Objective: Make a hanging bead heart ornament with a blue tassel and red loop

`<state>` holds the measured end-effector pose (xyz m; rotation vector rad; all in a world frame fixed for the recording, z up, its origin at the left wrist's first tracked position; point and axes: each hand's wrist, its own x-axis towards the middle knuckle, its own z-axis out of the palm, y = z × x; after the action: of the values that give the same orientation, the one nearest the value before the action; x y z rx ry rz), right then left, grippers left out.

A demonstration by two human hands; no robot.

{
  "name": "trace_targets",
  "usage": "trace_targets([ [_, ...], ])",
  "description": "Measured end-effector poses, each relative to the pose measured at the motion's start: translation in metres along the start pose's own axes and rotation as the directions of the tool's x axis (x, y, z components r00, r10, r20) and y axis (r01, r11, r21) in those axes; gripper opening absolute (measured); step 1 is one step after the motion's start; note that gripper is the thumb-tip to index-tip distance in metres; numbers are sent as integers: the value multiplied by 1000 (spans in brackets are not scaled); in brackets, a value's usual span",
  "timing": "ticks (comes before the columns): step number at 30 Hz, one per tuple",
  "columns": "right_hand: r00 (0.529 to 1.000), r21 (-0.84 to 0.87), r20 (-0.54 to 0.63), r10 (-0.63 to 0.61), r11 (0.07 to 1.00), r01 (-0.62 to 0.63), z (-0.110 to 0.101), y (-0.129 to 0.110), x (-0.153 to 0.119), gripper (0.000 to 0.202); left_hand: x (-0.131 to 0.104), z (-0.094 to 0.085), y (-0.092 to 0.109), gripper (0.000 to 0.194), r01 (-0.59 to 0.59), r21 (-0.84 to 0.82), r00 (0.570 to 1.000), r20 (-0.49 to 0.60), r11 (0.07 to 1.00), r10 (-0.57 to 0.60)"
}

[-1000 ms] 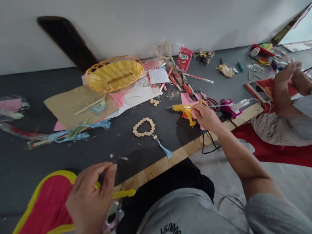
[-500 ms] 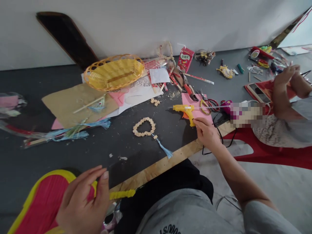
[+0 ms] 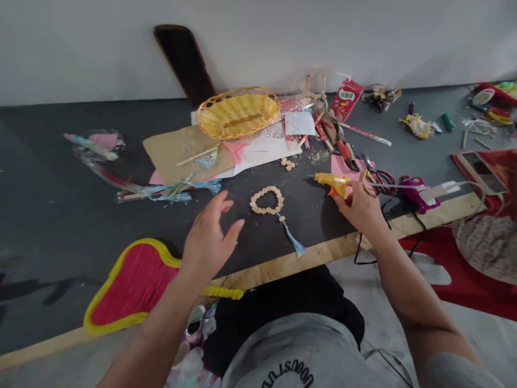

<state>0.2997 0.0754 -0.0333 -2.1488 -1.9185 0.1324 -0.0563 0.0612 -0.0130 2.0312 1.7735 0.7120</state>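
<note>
A yellow glue gun (image 3: 329, 181) lies on the dark table with its nozzle pointing left, and my right hand (image 3: 361, 207) has its fingers wrapped round the handle. My left hand (image 3: 212, 231) hovers over the table with fingers apart and nothing in it. Between my hands lies a heart-shaped ring of pale beads (image 3: 267, 212) with a light blue tassel (image 3: 294, 240). A small cluster of pale beads (image 3: 287, 164) sits above it. Under my left forearm is a pink and yellow heart-shaped piece (image 3: 133, 285) with a yellow handle (image 3: 224, 292).
A yellow wicker basket (image 3: 238, 116) and brown paper (image 3: 173, 153) are at the back. Scissors (image 3: 383, 182), pliers (image 3: 346, 152) and a red drink box (image 3: 347, 99) lie beyond my right hand. A purple glue gun (image 3: 418, 194) and a phone (image 3: 482, 171) are at right.
My left hand has moved up and right, from above the pink and yellow piece to near the bead ring. My right hand has closed further round the glue gun. The view has shifted left.
</note>
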Motion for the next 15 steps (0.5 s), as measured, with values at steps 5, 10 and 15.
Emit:
trace_targets([
  [5, 998, -58, -51, 46, 997, -49, -5, -5, 9, 45, 55, 24, 12, 65, 7, 17, 990, 138, 1000, -10],
  [10, 983, -89, -117, 138, 985, -149, -14, 8, 26, 46, 79, 43, 20, 71, -19, 65, 981, 196, 998, 6],
  [15, 986, -123, -69, 150, 980, -158, -8, 17, 37, 46, 82, 47, 27, 70, -35, 97, 971, 237, 995, 11],
])
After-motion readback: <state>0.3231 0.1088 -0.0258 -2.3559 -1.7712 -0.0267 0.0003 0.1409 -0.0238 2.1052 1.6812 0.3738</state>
